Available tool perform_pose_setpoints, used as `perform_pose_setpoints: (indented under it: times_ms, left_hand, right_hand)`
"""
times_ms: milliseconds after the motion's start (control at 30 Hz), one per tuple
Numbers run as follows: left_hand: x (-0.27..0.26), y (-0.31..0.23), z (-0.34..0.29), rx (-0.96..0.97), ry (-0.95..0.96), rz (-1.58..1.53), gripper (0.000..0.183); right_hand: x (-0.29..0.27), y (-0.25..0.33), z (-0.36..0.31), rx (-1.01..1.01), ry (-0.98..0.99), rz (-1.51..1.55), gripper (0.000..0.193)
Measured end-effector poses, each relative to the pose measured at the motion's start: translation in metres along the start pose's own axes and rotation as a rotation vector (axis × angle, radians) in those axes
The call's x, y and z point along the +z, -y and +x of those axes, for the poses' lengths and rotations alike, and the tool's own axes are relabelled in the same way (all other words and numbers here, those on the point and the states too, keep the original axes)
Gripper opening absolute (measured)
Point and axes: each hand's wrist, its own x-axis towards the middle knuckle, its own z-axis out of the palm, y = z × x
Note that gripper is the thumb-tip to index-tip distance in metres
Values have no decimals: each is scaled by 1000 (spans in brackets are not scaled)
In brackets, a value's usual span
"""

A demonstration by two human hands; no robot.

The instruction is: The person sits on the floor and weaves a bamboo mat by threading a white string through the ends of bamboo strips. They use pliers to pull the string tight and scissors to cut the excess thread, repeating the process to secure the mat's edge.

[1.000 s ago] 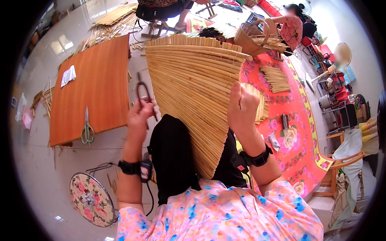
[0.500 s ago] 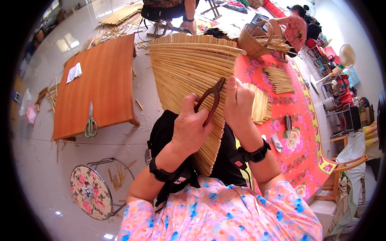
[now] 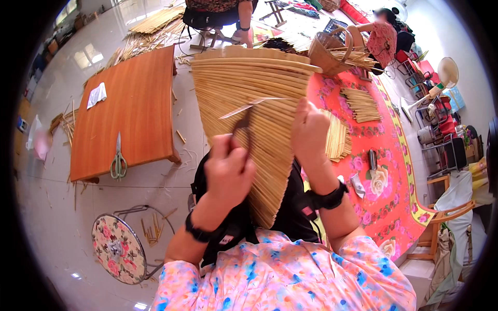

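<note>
A fan-shaped panel of straw-coloured stalks (image 3: pixel 259 78) stands tilted over my lap, its narrow end down between my legs. My left hand (image 3: pixel 228 168) is wrapped round the handles of dark, rusty pliers (image 3: pixel 244 129), slightly blurred, in front of the panel. At the jaws a thin, pale, shiny strip (image 3: pixel 236 110) stretches across the stalks toward the panel's right edge. My right hand (image 3: pixel 309 129) is closed at that edge, thumb uppermost, gripping it; its fingertips are partly hidden.
To the left is a low orange-brown table (image 3: pixel 129 103) with green-handled scissors (image 3: pixel 118 160) and a white cloth (image 3: pixel 97 95). A round floral stool (image 3: pixel 119 249) is nearer. Stalk bundles (image 3: pixel 360 103) and a wicker basket (image 3: pixel 328 54) lie on a red floral mat (image 3: pixel 399 207). Two people sit beyond.
My left hand has drawn the pliers left and down, away from the panel's right edge. A pale strip now shows at the jaws. My right hand has stayed at the edge.
</note>
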Motion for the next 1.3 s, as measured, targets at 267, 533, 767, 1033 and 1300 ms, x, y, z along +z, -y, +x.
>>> perform_pose_setpoints:
  times_ms: [267, 533, 767, 1033, 1300]
  left_hand:
    - [-53, 27, -12, -245, 474, -274, 14]
    - [-114, 150, -14, -850, 589, -516, 24]
    - [-114, 391, -63, -630, 365, 852, 34]
    - [-83, 340, -34, -798, 288, 1020, 43]
    - [-36, 168, 69, -267, 226, 89, 34]
  right_hand:
    - [3, 0, -1, -35, 41, 31, 46]
    - [-13, -4, -1, -70, 100, 98, 43]
    - [-4, 11, 0, -80, 126, 146, 41]
    - [-10, 7, -1, -95, 129, 123, 42]
    - [-4, -8, -8, -22, 146, 372, 45]
